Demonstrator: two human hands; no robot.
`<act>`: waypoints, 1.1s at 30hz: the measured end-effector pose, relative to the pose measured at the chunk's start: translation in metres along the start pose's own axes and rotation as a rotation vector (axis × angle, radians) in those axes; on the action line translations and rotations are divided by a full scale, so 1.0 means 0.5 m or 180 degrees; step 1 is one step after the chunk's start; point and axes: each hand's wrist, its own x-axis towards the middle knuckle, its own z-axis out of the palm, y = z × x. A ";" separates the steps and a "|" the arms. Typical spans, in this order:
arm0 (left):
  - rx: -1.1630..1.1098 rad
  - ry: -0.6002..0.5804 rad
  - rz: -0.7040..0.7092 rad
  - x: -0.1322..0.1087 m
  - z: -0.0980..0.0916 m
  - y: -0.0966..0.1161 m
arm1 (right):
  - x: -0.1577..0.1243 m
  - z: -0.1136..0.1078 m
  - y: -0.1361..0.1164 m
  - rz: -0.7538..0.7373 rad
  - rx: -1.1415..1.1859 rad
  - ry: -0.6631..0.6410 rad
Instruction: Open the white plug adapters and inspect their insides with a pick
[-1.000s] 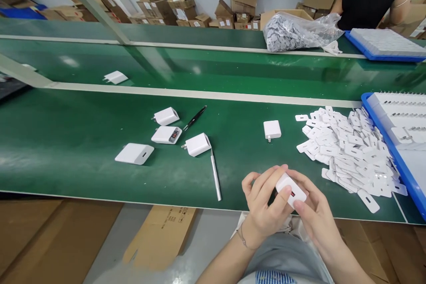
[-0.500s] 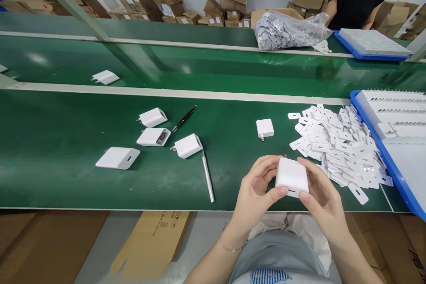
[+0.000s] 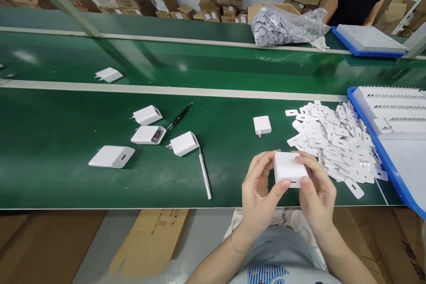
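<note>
Cardboard (image 3: 49, 239) shows below the green bench (image 3: 49, 188) at near left. On the bench lies a white slotted charger (image 3: 111, 156), its port end facing right. Beyond the pale rail (image 3: 133, 89), a pronged charger (image 3: 108, 74) rests on its side. Farther right come an upper charger (image 3: 147, 115) and, just nearer, an open-ended charger (image 3: 148, 135) with inner parts showing. A slim black tool (image 3: 180, 116) slants beside them. Next, a tilted charger (image 3: 184, 143) points its prongs left, and a silver tool (image 3: 205, 175) runs from its right end toward the near edge. Right of these, a square charger (image 3: 262, 125) lies alone, with a clear bag (image 3: 276, 26) of small pieces far behind it.

Nearer, the left hand (image 3: 258, 195) grips the left side of the held charger (image 3: 289, 166), thumb at a near corner; the right hand (image 3: 317, 195) is closed on the other side, one finger over the top. The held charger is above the bench's near part, dark slot toward its holder. At right, piled white plates (image 3: 336, 142) spread toward a blue tray (image 3: 394, 173) bearing a white rack (image 3: 396, 104). At far right, a black-clad co-worker (image 3: 362, 0) is behind a second tray (image 3: 376, 54).
</note>
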 end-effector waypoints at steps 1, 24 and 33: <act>0.0010 0.0031 -0.0038 0.000 0.000 0.001 | 0.002 -0.003 -0.002 0.0093 0.0030 -0.0057; -0.0440 0.0373 -0.1046 0.006 0.006 -0.015 | 0.003 -0.048 0.011 0.0825 0.0286 -0.0427; -0.0532 -0.0178 -0.0682 0.003 -0.005 -0.018 | 0.001 -0.052 0.017 0.1043 0.0917 -0.0308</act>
